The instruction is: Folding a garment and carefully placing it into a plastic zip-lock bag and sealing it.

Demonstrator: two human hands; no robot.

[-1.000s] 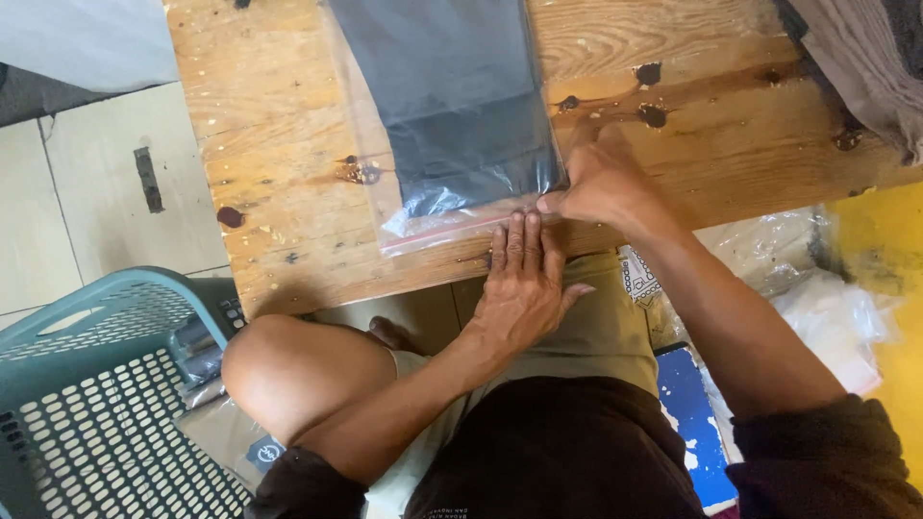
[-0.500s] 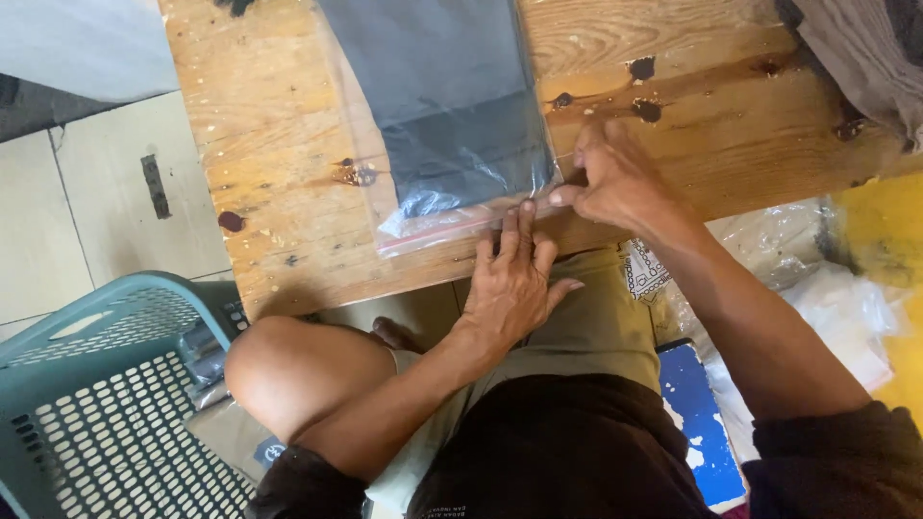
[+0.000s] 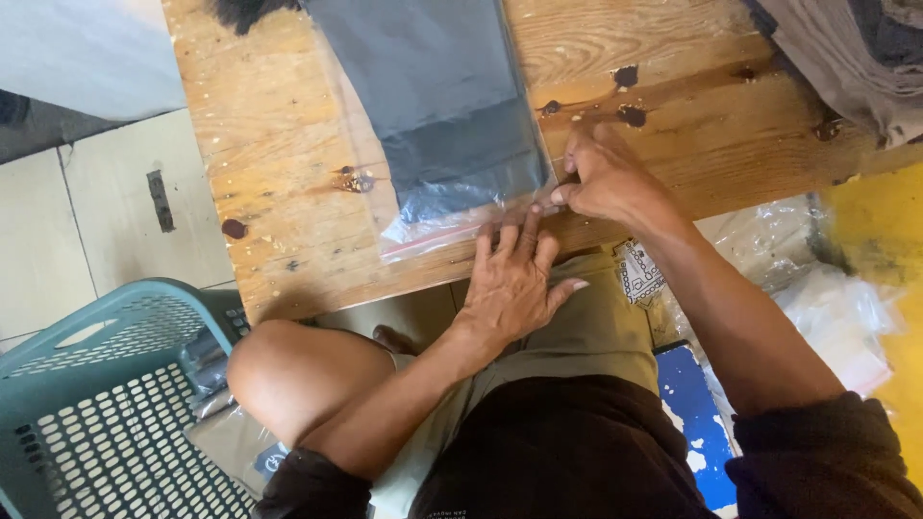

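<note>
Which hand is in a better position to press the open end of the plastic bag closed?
Probably the right hand: its fingertips already pinch the plastic bag at the corner. The left hand lies flat, holding it down.

Under the fingers (image 3: 527, 235), a knotty wooden table (image 3: 279, 183) with dark stains. Down and far left of them, a teal perforated basket (image 3: 106, 423) on pale floor tiles (image 3: 96, 211). Right of them, crumpled clear plastic (image 3: 827, 298). Up and far right, heaped grey cloth (image 3: 846, 58).
</note>
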